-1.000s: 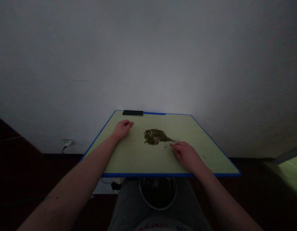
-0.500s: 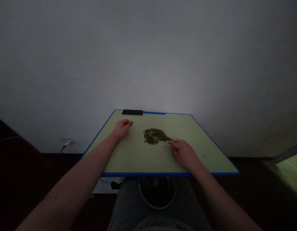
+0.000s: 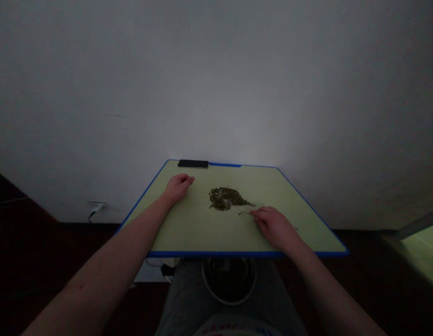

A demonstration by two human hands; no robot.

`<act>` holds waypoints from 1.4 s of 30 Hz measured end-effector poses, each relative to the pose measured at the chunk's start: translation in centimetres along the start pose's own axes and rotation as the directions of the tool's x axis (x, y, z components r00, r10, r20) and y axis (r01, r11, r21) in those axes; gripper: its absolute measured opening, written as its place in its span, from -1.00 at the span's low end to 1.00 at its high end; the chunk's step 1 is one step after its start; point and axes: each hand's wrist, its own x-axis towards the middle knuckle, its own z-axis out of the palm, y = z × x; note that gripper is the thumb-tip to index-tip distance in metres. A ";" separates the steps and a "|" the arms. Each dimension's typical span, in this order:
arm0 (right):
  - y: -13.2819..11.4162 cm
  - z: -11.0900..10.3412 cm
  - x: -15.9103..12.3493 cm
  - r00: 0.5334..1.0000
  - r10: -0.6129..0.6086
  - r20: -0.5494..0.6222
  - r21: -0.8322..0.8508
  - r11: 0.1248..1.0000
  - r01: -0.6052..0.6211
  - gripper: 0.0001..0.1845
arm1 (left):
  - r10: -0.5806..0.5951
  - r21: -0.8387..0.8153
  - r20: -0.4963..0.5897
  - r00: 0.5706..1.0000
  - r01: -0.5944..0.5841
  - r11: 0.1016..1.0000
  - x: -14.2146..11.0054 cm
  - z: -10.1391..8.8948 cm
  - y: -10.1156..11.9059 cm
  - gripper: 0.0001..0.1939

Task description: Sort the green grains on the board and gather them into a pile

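A spread pile of small dark-green grains (image 3: pixel 225 199), like beans or seeds, lies mid-table, its thin tail trailing right. My right hand (image 3: pixel 274 226) rests on the table just right of that tail, thumb and fingers pinched on a thin pale pick (image 3: pixel 244 213); its exact kind is too small to tell. The pick's tip is beside a few loose grains (image 3: pixel 239 213) in front of the pile. Left of the pile, my left hand (image 3: pixel 179 186) lies on the table with curled fingers, and nothing shows in it. Its palm is hidden.
The pale table (image 3: pixel 198 233) has a blue edge and stands against a grey wall. A black phone (image 3: pixel 193 164) lies along its far left edge. In my lap, below the near edge, sits a metal bowl (image 3: pixel 229 301). A small dark sliver (image 3: pixel 296 228) lies beside my right wrist.
My right hand moved slightly left and up to the grain tail, then back right and down, bringing the pick's tip to the loose grains. My left hand stayed still.
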 end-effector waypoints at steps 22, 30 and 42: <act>-2.4 1.3 0.5 1.000 -0.025 0.013 -0.087 0.996 0.026 -0.63 | -0.013 0.025 -0.006 1.000 0.013 1.000 0.0 0.0 0.3 -0.61; -1.7 1.3 0.9 0.999 0.040 -0.003 -0.127 0.991 -0.040 -0.63 | -0.021 0.021 -0.013 1.000 0.021 1.000 -0.3 -0.1 1.0 -0.63; -1.7 1.8 2.3 0.997 -0.071 0.012 -0.011 0.997 0.071 -0.65 | -0.007 0.020 0.000 1.000 0.007 1.000 -0.2 -0.1 0.9 -0.63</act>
